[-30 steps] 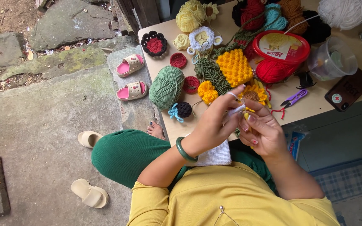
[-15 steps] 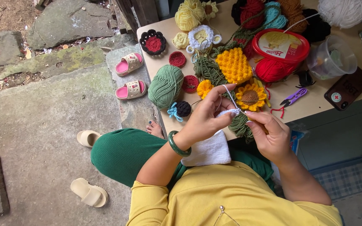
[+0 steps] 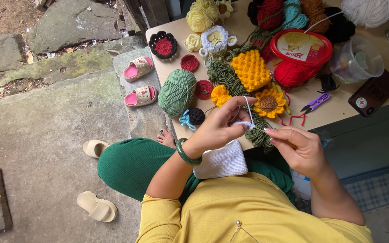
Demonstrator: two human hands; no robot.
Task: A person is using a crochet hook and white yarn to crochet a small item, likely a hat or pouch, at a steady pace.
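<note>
White yarn strand (image 3: 248, 108) runs up over the left hand (image 3: 217, 128), whose fingers pinch a small white crocheted piece (image 3: 244, 124). Just beside it to the right, the right hand (image 3: 300, 150) grips a thin hook (barely visible), pointing left toward the piece above the wooden table (image 3: 338, 110) edge.

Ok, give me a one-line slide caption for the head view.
Left hand tensions white yarn while right hand works a white crochet piece beside a yarn-covered table.
</note>
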